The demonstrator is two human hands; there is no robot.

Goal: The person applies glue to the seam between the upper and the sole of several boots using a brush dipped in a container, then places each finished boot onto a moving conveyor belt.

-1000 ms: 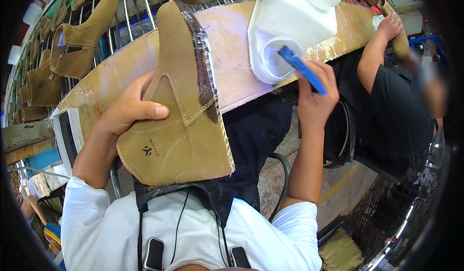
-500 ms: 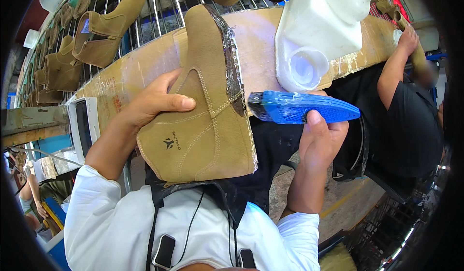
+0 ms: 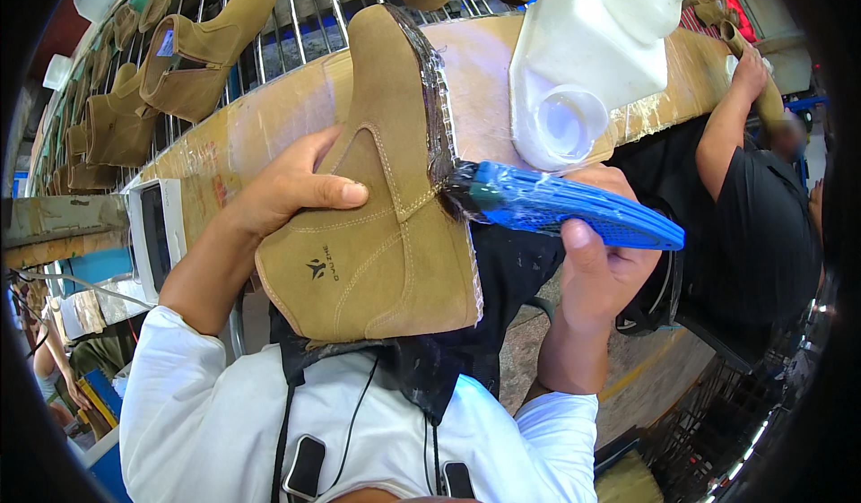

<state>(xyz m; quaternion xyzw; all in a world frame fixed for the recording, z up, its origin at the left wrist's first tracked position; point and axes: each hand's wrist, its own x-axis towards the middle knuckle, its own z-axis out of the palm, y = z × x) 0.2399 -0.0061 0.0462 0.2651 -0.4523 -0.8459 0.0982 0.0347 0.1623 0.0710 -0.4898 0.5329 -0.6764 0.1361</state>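
One tan boot (image 3: 377,234) is held sole-edge up in the middle of the view, above the person's chest. The left hand (image 3: 287,189) grips its shaft from the left, thumb pressed across the suede and fingers hidden behind it. The right hand (image 3: 601,261) is closed around a blue brush (image 3: 565,207), whose dark bristles touch the boot's glossy sole rim just right of the stitched side seam. Just above the brush, a white jug (image 3: 610,46) with a round opening sits on the worn, glue-streaked bench (image 3: 269,126). Beyond the bench, more tan boots (image 3: 193,64) stand on a wire rack. At the right, another person's arm (image 3: 731,117) in a black shirt reaches onto the bench.
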